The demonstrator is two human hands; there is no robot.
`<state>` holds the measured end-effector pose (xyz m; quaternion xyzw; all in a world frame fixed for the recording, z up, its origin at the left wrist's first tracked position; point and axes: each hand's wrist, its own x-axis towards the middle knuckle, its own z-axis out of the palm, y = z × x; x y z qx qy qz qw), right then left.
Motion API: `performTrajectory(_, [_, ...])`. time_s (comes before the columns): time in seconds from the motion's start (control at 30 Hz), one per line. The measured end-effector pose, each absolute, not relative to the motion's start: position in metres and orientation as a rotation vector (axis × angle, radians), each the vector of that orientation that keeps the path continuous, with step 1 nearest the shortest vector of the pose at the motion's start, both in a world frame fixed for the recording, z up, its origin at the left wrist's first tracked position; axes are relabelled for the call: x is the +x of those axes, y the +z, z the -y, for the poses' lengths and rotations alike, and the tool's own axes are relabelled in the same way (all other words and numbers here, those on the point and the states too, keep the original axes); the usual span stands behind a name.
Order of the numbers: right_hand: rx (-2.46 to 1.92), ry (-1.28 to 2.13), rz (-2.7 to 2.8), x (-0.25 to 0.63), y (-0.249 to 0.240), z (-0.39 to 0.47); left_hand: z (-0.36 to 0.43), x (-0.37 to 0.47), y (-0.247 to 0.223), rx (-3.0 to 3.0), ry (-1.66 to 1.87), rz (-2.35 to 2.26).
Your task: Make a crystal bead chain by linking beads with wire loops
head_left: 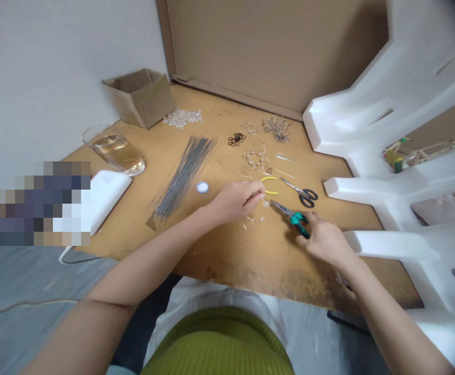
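My right hand [323, 237] grips the green-and-black handles of needle-nose pliers [290, 212], whose jaws point up and left. Just left of the jaw tips, my left hand [241, 200] is closed in a pinch; a thin wire seems to be between the fingertips, with a small clear bead [266, 203] close below them. Behind the left fingers lies a yellow-handled tool [270, 191], partly hidden. Black-handled scissors [303, 195] rest to its right. A short wire piece with clear beads [256, 221] lies on the table below my left hand.
A bundle of straight grey wires [184, 179] lies left of my hands, near a small blue-rimmed white disc [203, 187]. Farther back are clear beads [184, 117], black loops [236, 139] and tangled wire [277, 127]. A glass of liquid [120, 153] stands left; white foam [340, 130] edges the right.
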<state>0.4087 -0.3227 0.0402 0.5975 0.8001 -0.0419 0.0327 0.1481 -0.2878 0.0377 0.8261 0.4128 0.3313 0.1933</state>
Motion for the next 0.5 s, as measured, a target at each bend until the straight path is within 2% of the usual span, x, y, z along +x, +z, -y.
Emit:
performTrajectory(0.07, [1.947,-0.355,-2.522,0.419,0.051,0.322,0.287,0.148,0.037,2.384,0.907,-1.160])
performTrajectory(0.13, [1.982,-0.419,-2.591,0.422,0.062,0.324,0.286,0.148,0.035,2.452,0.891,-1.153])
performTrajectory(0.5, [1.713,-0.241,-2.535,0.401,0.089,0.340,0.285,0.148,0.031,2.539,0.858,-1.160])
